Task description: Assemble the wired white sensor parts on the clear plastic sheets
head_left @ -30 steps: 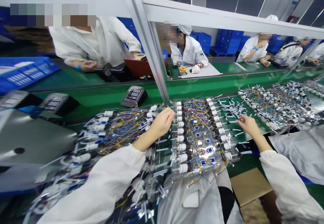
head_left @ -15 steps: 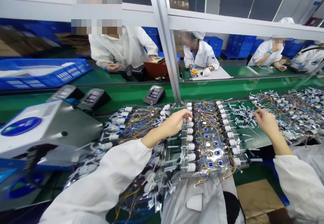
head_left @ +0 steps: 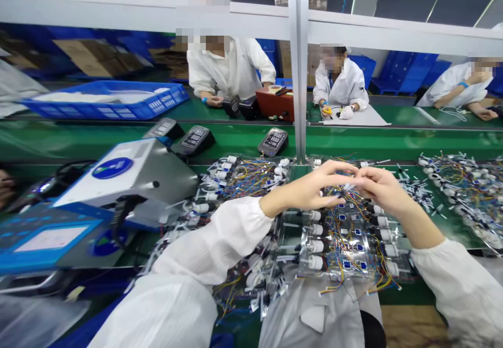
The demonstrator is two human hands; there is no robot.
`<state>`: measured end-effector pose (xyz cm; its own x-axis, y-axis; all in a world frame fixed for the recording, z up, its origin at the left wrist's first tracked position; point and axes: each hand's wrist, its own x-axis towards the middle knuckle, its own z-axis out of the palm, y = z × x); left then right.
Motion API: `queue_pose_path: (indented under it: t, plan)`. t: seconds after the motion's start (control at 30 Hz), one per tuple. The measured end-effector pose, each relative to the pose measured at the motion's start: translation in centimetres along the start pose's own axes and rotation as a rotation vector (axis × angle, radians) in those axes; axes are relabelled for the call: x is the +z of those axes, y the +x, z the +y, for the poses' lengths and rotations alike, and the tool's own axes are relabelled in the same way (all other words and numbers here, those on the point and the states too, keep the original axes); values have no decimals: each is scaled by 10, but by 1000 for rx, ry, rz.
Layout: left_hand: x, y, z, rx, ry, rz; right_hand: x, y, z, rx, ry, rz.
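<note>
My left hand point(head_left: 320, 185) is above the middle clear plastic tray point(head_left: 326, 274), its fingers stretched out and its thumb apart below them. The fingertips of my right hand point(head_left: 381, 188) are pinched together and meet the left fingertips. Whatever the right hand holds is too small to make out. Below both hands, the tray carries rows of white cylindrical parts point(head_left: 315, 262) with black ends, small blue squares point(head_left: 346, 264) and coloured wires point(head_left: 334, 288). A pile of small white-and-black strips point(head_left: 420, 188) lies right of the tray.
More wired parts point(head_left: 471, 196) cover the bench at right, and others point(head_left: 247, 175) lie at left. A grey-and-white device point(head_left: 129, 175) stands at left. Display units point(head_left: 274, 142) sit behind, beside a metal post point(head_left: 299, 75). Co-workers in white and a blue crate point(head_left: 118, 108) are across the bench.
My right hand has moved left from the strip pile to meet my left hand over the tray. The left fingers have stretched out. The view has swung left.
</note>
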<state>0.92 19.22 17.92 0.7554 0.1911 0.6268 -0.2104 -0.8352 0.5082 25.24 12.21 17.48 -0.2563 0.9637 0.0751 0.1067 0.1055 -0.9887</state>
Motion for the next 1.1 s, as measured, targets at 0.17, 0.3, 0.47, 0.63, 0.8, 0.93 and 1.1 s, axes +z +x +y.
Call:
queue_pose_path:
  t: [0.17,0.3,0.47,0.63,0.8,0.93,1.1]
  plan:
    - [-10,-1,6,28,67,8,42,48,22,-43,60,-159]
    - [-8,-15,-25,-361,4,312,49,82,63,-196,-449,-48]
    - [5,-39,-81,-668,-194,445,53,92,117,-336,-842,-60]
    - [17,-60,-108,-770,-166,373,51,89,135,-470,-1144,-101]
    - [24,-70,-116,-821,-138,315,49,89,137,-477,-1091,-51]
    - [23,-73,-121,-739,-52,387,53,85,134,-468,-835,126]
    - [19,-73,-117,-704,12,360,56,84,133,-412,-504,297]
